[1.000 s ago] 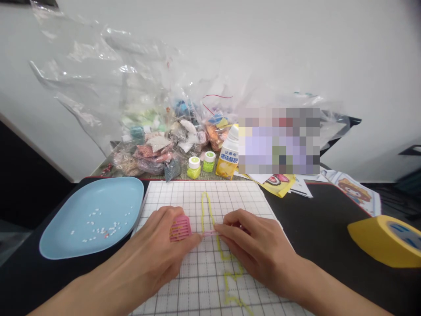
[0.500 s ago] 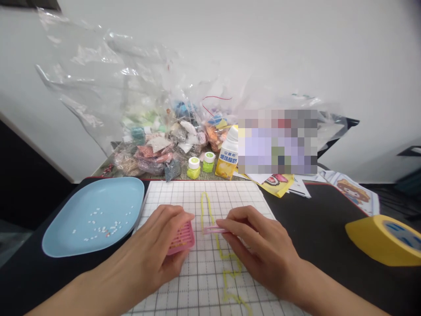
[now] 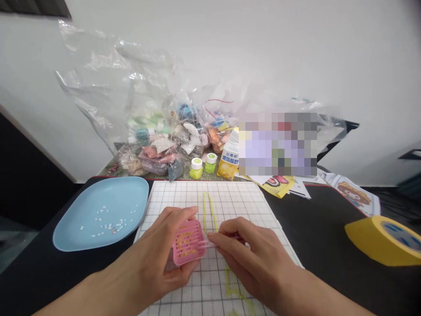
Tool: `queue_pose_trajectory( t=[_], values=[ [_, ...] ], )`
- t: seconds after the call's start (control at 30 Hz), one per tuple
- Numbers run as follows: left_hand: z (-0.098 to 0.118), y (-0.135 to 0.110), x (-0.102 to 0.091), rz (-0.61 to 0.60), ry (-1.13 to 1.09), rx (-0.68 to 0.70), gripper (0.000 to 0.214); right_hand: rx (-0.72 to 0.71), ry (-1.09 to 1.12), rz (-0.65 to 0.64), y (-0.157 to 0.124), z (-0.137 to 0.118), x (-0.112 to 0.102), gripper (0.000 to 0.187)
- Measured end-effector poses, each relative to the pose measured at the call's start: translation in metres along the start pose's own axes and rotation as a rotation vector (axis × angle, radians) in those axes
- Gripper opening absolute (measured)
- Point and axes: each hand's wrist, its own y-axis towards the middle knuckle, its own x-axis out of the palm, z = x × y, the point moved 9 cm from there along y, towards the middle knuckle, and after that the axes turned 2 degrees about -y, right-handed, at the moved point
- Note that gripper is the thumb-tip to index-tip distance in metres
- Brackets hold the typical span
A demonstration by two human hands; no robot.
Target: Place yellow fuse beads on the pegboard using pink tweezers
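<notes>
My left hand (image 3: pixel 164 248) holds a small pink slotted bead tray (image 3: pixel 188 235) by its sides, tilted toward me. Yellow-gold beads lie in its slots. Between the fingertips of my right hand (image 3: pixel 255 252) is a pair of pale pink tweezers (image 3: pixel 210 244), its tips over the tray's right part. Whether the tips grip a bead is too small to tell. Under both hands lies a white pegboard (image 3: pixel 240 197) marked with a dark grid. A line of yellow-green beads (image 3: pixel 205 210) forms a narrow loop and a jagged outline on it, partly covered by my right hand.
On the left sits a blue plate (image 3: pixel 82 197) with scattered white beads. Behind the board stand two bead jars (image 3: pixel 196 169), a yogurt bottle (image 3: pixel 227 162) and bagged beads (image 3: pixel 158 153). A yellow tape roll (image 3: pixel 368 239) lies at right, papers (image 3: pixel 279 186) farther back.
My left hand has turned the tray more toward me, showing its slots. The tweezers in my right hand have moved left and slightly down, from over the board to the tray. The view has shifted slightly.
</notes>
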Motion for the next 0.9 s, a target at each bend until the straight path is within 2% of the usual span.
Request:
queue_pose_trajectory(
  t=[0.47,0.73,0.9],
  values=[
    [-0.0003,-0.0004,0.0007,-0.003,-0.008,-0.012,0.068,-0.007,-0.004,-0.055,-0.0004,-0.0011,0.0050,0.026],
    [0.0000,-0.0002,0.0015,0.005,-0.001,-0.028,0.067,-0.002,-0.010,-0.041,0.0004,-0.0016,0.0044,0.025],
    [-0.0013,0.0015,0.0005,-0.014,0.024,-0.041,0.065,-0.009,-0.021,0.022,0.0039,0.0005,-0.0044,0.022]
  ],
)
